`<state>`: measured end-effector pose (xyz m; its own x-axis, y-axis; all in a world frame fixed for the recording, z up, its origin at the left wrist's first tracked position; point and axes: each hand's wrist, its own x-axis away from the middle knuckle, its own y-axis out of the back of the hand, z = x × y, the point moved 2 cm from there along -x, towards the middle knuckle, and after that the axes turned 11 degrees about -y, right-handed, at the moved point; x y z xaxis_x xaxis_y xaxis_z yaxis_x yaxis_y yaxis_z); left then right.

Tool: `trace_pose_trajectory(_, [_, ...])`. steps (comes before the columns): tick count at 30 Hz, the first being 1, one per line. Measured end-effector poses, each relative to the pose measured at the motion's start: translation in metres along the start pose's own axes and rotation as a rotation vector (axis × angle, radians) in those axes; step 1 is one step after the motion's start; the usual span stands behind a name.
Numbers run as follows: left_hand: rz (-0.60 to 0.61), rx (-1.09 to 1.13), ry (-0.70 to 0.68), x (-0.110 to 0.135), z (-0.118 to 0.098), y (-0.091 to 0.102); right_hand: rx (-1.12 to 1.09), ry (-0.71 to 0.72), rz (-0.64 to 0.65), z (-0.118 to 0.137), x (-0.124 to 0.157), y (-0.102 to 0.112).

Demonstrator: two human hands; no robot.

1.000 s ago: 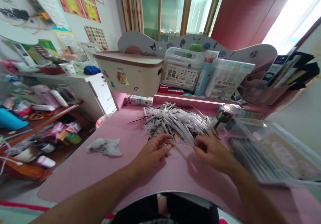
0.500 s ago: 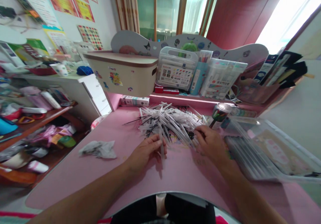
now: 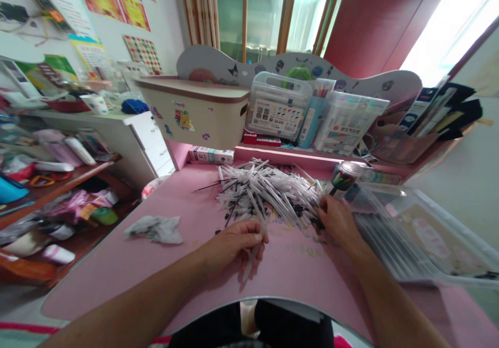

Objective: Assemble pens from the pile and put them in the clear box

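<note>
Left hand [image 3: 234, 241] pinching pen tube [image 3: 252, 258], right hand [image 3: 337, 221] at tube pile [image 3: 268, 192], pink desk [image 3: 156, 265]

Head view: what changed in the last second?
The left hand drew back toward the body with one pen tube pinched out of the pile. The right hand shifted right and away, to the pile's right edge by the cup; its grip is hidden. The pile, crumpled tissue and clear case stayed put.

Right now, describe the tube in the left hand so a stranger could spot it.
On the pink desk, find the heap of white pen tubes. Just in front, the left hand pinches one tube: the only one clear of the heap, slanting toward the person.
</note>
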<state>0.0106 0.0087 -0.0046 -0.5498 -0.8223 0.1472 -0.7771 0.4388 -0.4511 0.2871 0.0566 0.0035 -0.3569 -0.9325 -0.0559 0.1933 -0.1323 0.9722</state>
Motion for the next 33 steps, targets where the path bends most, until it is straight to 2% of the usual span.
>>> trace_pose_trajectory(2, [0.014, -0.008, 0.005, 0.0, 0.002, 0.001, -0.063, -0.012, -0.037, -0.001, 0.0, 0.004])
trace_pose_trajectory(4, [0.034, -0.001, 0.016, 0.001, 0.004, 0.002, -0.217, -0.022, -0.103, 0.0, 0.004, 0.009])
trace_pose_trajectory(6, [0.046, 0.012, 0.031, 0.001, 0.006, 0.003, -0.499, 0.0, -0.128, 0.006, 0.01, 0.014])
trace_pose_trajectory(7, [0.051, 0.01, 0.041, 0.001, 0.007, 0.003, -0.689, 0.019, -0.095, 0.011, 0.015, 0.015])
trace_pose_trajectory(10, [0.082, -0.038, 0.068, 0.001, 0.009, 0.003, -1.274, 0.052, 0.192, 0.03, 0.03, 0.013])
trace_pose_trajectory(13, [0.137, -0.119, 0.053, 0.0, 0.006, 0.004, -1.559, 0.043, 0.451, 0.047, 0.046, 0.01])
trace_pose_trajectory(17, [0.161, -0.165, 0.021, -0.001, 0.002, 0.004, -1.627, 0.024, 0.552, 0.055, 0.056, 0.007])
trace_pose_trajectory(27, [0.162, -0.071, 0.022, 0.002, 0.006, 0.002, -1.596, 0.051, 0.526, 0.055, 0.056, 0.002])
trace_pose_trajectory(33, [0.125, -0.085, 0.012, 0.003, 0.004, 0.002, -1.448, 0.13, 0.544, 0.056, 0.057, 0.002])
